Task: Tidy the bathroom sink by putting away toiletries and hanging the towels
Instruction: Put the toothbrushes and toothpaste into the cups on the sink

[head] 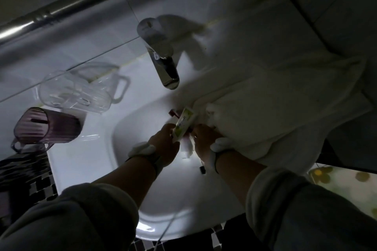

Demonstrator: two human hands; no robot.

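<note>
Both hands are down in the white sink basin [130, 161], in dim light. My left hand [166, 145] grips a green and white toothpaste tube [185, 121] that points up toward the faucet. My right hand [205, 141], close beside it, curls around toothbrush handles. A red toothbrush head [173, 112] sticks out above the tube, and a dark-bristled head [202, 169] shows below the hand. A white towel [285, 108] lies crumpled over the sink's right side, touching my right hand.
A chrome faucet [163, 61] stands behind the basin. On the left ledge a clear handled cup [81, 91] and a purple handled cup [47, 126] lie on their sides. A metal rail [40, 16] runs along the wall at the upper left.
</note>
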